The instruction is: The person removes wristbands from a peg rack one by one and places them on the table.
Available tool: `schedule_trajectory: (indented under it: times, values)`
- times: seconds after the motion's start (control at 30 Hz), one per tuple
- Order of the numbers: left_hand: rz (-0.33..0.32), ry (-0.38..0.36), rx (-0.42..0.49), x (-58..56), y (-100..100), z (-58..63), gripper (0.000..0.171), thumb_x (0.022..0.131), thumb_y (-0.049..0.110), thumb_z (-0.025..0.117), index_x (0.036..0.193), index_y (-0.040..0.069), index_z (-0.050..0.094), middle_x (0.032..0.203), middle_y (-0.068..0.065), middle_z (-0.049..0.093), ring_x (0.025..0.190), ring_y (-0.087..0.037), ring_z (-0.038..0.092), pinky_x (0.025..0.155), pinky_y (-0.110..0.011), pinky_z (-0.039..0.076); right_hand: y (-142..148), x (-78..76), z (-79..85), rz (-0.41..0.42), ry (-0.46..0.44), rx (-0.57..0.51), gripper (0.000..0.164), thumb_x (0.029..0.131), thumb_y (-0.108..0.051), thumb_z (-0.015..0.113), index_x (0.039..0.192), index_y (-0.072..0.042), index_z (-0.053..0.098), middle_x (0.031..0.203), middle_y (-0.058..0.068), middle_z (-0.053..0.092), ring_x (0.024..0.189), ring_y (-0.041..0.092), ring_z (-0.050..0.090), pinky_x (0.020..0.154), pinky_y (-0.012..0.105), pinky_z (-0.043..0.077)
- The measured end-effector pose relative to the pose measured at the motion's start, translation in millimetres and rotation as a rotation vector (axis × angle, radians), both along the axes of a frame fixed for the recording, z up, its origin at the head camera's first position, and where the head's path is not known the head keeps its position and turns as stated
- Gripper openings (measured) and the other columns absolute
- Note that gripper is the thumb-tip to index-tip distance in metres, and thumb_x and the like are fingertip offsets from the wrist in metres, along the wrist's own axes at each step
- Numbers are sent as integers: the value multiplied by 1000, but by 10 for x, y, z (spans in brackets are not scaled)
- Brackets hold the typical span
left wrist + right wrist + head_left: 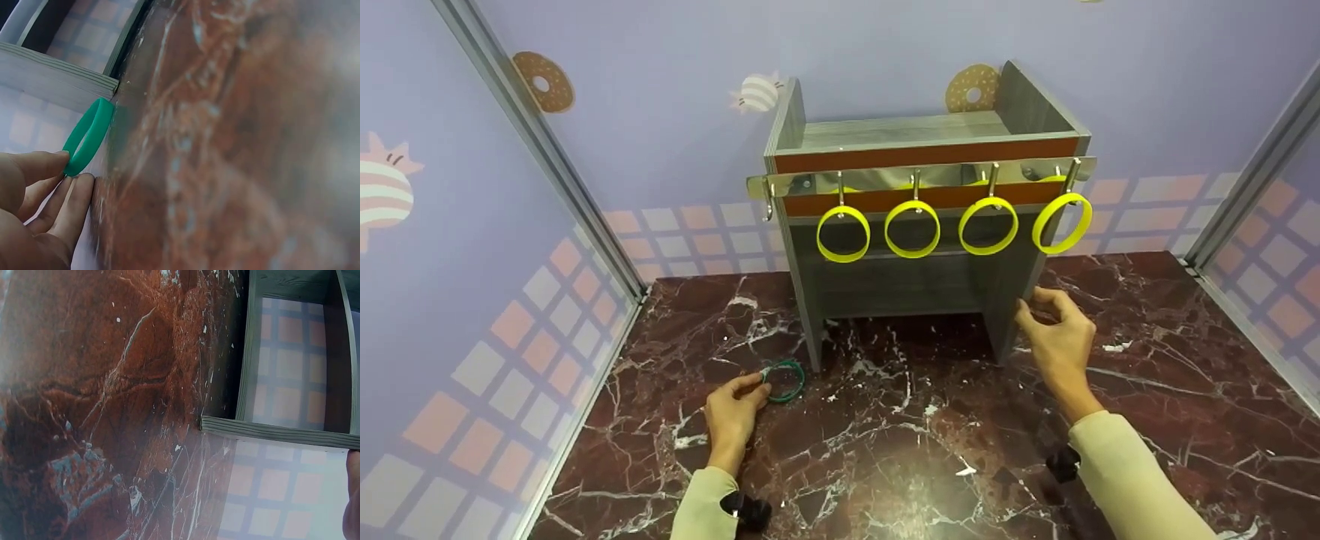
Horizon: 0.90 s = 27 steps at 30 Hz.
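Observation:
A green ring-shaped band (97, 135) is pinched between the thumb and fingers of my left hand (736, 409), low over the marbled tabletop. It stands on edge near the shelf's front left corner. My right hand (1061, 334) has its fingers bent, with thumb and fingertips at the front edge of the right side panel (1006, 315) of a small grey wooden shelf (900, 281). In the right wrist view one digit (353, 495) touches that panel from outside. Several yellow rings (844, 259) hang from hooks on the metal bar (877, 178) across the shelf's upper front.
The leftmost hook (769, 206) bears no ring. Dark red marbled tabletop (870, 457) spreads under the shelf and hands. Purple patterned walls (675, 97) stand behind and on both sides, with metal corner posts (547, 142).

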<state>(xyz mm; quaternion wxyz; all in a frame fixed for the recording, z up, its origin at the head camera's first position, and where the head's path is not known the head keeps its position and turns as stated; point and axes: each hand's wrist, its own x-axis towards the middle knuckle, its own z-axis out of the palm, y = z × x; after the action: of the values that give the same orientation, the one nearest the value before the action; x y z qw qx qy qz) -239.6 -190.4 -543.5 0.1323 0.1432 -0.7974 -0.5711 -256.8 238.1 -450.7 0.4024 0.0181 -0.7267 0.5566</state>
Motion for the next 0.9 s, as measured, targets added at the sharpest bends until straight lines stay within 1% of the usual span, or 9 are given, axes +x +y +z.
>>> schedule_trajectory:
  times: [0.1,0.23,0.33,0.47,0.57,0.73,0.83,0.9]
  values:
    - [4,12,-105,-3,-1,15,22,93,9,83,113,0,80,101,-14,79,86,-26,78,70,-24,59,5,3,-3,-1,2,-3,16,86,18,74,101,19,70,92,31,73,76,-4,69,67,10,56]
    - [20,50,-195,1,8,38,19,92,10,84,109,2,82,99,-13,80,90,-29,76,81,-41,61,7,4,-6,-5,-3,1,16,86,18,74,102,18,70,92,31,73,76,-6,68,66,9,55]
    - [31,76,-233,10,18,49,18,91,8,84,108,2,82,98,-13,80,90,-31,76,86,-49,60,5,6,-7,-13,-6,11,16,86,17,74,102,18,70,92,31,73,76,-6,68,66,9,55]
    - [31,102,-266,16,48,80,20,91,7,84,109,1,81,100,-13,80,91,-32,77,87,-51,59,-1,8,-5,-20,-11,11,17,86,17,74,102,18,70,93,31,73,77,-6,68,66,9,55]
    - [18,123,-257,12,91,147,22,90,8,84,111,0,80,101,-14,80,91,-31,77,86,-51,60,-7,9,-1,-17,-17,2,17,86,18,74,103,18,70,94,31,73,76,-7,68,66,9,55]
    - [-9,155,-209,-2,194,336,25,91,10,85,113,1,80,105,-14,79,93,-31,78,85,-47,62,-18,16,7,-17,-15,1,17,86,18,74,103,18,71,94,31,74,77,-5,68,66,9,55]
    - [-21,164,-184,-2,261,473,26,91,15,85,115,5,80,108,-10,80,95,-27,78,83,-41,62,-17,6,-3,-27,-13,10,18,86,18,74,103,18,71,95,32,73,78,-5,68,68,9,55]
    - [-35,180,-153,3,307,571,27,91,18,86,115,7,81,110,-7,80,96,-24,77,83,-35,62,16,-48,-64,-32,-10,11,18,86,18,74,104,18,71,95,31,73,78,-7,68,68,8,55]
